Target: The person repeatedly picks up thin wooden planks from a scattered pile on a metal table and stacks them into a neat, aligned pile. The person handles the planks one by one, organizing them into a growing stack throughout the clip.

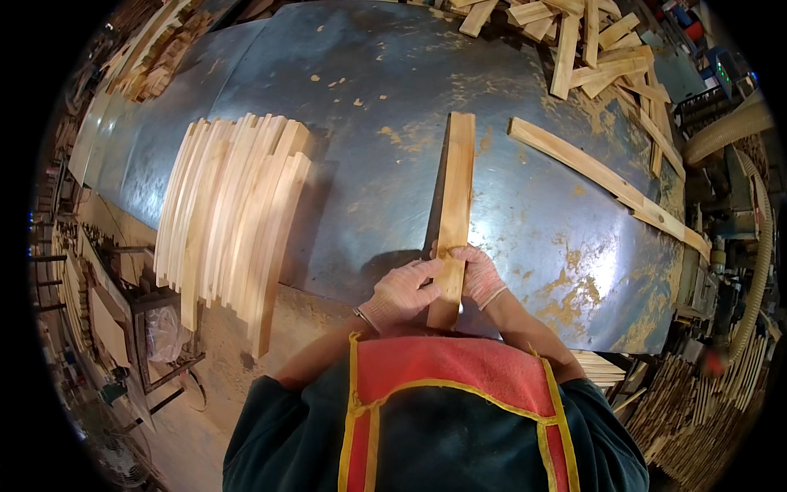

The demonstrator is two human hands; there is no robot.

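A long wooden board [456,197] lies lengthwise in front of me, pointing away across the metal tabletop. Its near end is close to my apron. My left hand [400,292], in a pale glove, grips the board's left edge near that end. On the opposite edge my right hand [484,277], gloved too, holds the board with the thumb over its top face. The fingers underneath are hidden. To the left, a row of light wooden strips [234,205] lies side by side, their near ends jutting past the table edge.
A dark metal table [352,148] with sawdust patches spans the view. Two wooden strips [590,168] lie end to end at the right. Loose wood pieces [574,49] are heaped at the far right. A ribbed hose [758,246] hangs beyond the right edge; a metal rack [139,328] stands lower left.
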